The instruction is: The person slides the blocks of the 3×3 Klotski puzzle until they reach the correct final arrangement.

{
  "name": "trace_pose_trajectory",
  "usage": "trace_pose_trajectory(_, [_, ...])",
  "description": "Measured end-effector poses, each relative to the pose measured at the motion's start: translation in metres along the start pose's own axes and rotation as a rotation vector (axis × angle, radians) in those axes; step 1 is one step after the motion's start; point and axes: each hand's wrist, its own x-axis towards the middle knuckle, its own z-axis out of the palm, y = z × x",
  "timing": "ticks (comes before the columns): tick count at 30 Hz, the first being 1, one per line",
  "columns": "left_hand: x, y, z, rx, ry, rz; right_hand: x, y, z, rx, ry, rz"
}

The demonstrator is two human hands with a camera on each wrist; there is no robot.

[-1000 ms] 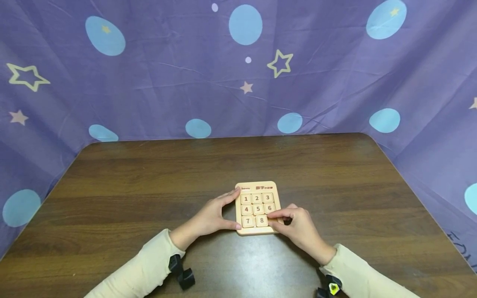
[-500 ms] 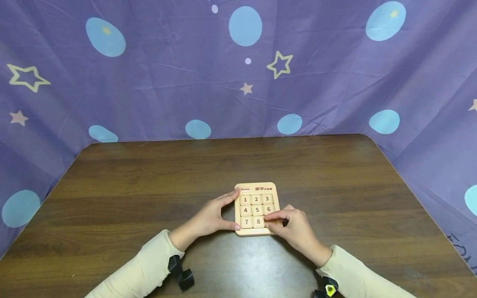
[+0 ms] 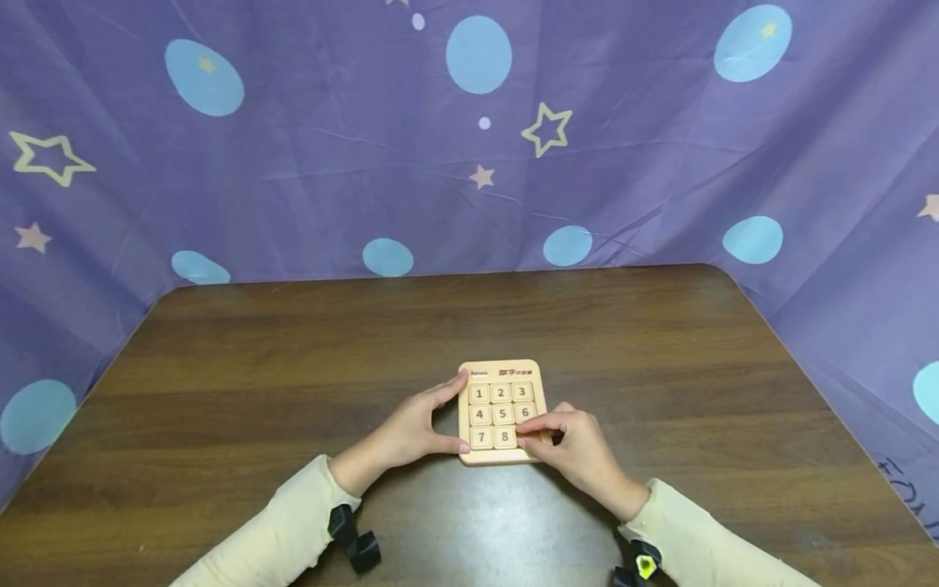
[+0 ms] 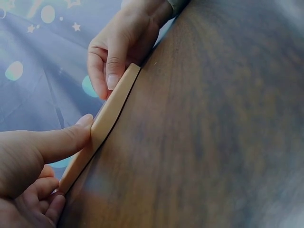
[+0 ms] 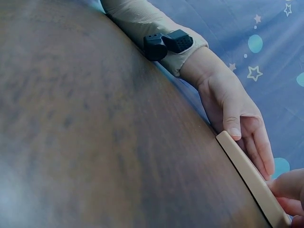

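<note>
A pale wooden number slide puzzle (image 3: 502, 456) lies flat on the table, tiles 1 to 8 in rows. My left hand (image 3: 411, 428) grips its left side in the head view, thumb near the lower corner and fingers at the upper one. In the left wrist view the thumb (image 4: 71, 140) presses the board's edge (image 4: 111, 111). Over the bottom right place, my right hand (image 3: 579, 448) pinches with thumb and index finger right beside tile 8 (image 3: 504, 437). What looks like a number tile there is mostly hidden, its number unseen.
The brown wooden table (image 3: 293, 359) reaches back to a purple cloth (image 3: 315, 147) with stars and blue ovals. Black wrist cameras (image 3: 355, 542) are strapped over both pale sleeves (image 3: 271, 530).
Tile 8 has slid slightly left until it lines up under 5, and my right hand's fingertips have moved left with it. My left hand keeps its hold on the board.
</note>
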Motion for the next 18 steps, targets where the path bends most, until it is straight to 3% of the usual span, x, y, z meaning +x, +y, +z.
trace_pose_trajectory(18, [0.003, -0.002, 0.003, -0.049, 0.004, 0.015, -0.002, 0.010, -0.003, 0.064, 0.012, -0.078])
